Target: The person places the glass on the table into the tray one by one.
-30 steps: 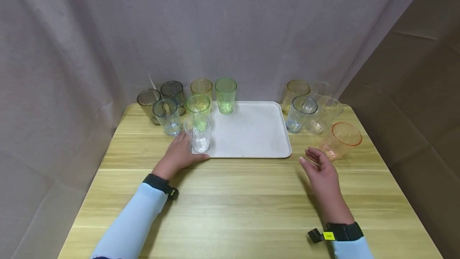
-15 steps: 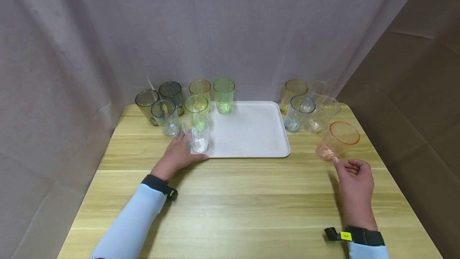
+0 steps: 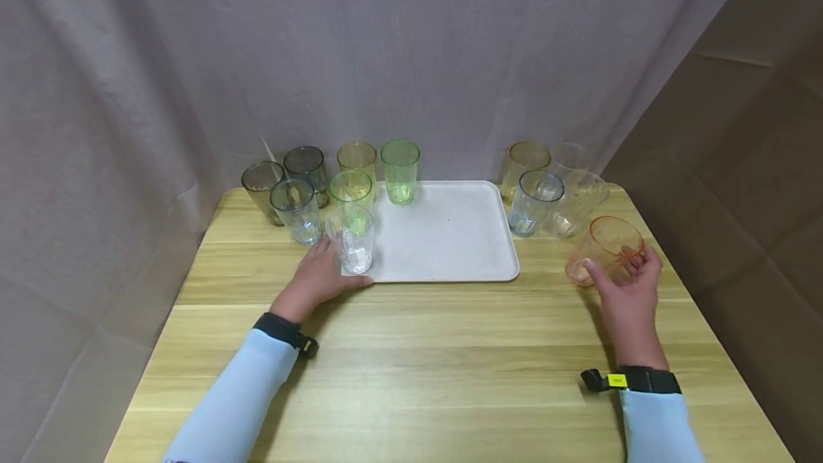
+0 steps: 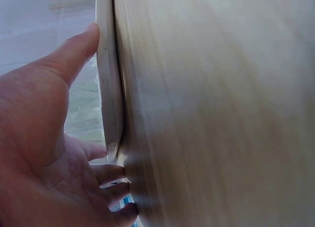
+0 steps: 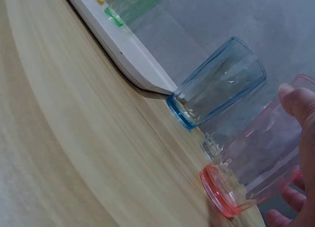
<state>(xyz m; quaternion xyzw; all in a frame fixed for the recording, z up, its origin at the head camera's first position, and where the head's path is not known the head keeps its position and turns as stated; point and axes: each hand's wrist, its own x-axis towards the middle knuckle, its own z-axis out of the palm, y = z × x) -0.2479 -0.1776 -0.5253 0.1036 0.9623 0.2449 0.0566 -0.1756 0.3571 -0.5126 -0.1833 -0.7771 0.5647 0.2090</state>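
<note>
At the right of the table stands a clear orange-red drinking glass [image 3: 601, 252]; in the right wrist view its thick base [image 5: 220, 191] rests on the wood. My right hand [image 3: 630, 295] is round its near right side, thumb on one side and curled fingers on the other. My left hand [image 3: 318, 277] lies at the near left corner of a white tray [image 3: 444, 234]. In the left wrist view the left thumb [image 4: 78, 49] is straight along the tray's rim, with the other fingers at the corner. A clear glass [image 3: 353, 241] stands on the tray close beside that hand.
Green and yellow glasses [image 3: 400, 170] stand at the tray's left part. Left of the tray are two grey glasses and a bluish glass [image 3: 298, 213]. Right of it stand a blue glass [image 3: 534, 206], a yellow glass [image 3: 524, 170] and clear ones. Grey cloth [image 3: 437, 56] hangs behind.
My right hand has moved right to the orange-red glass, then forward round it; the fingers now overlap its side. My left hand, the tray and the glasses have stayed in place.
</note>
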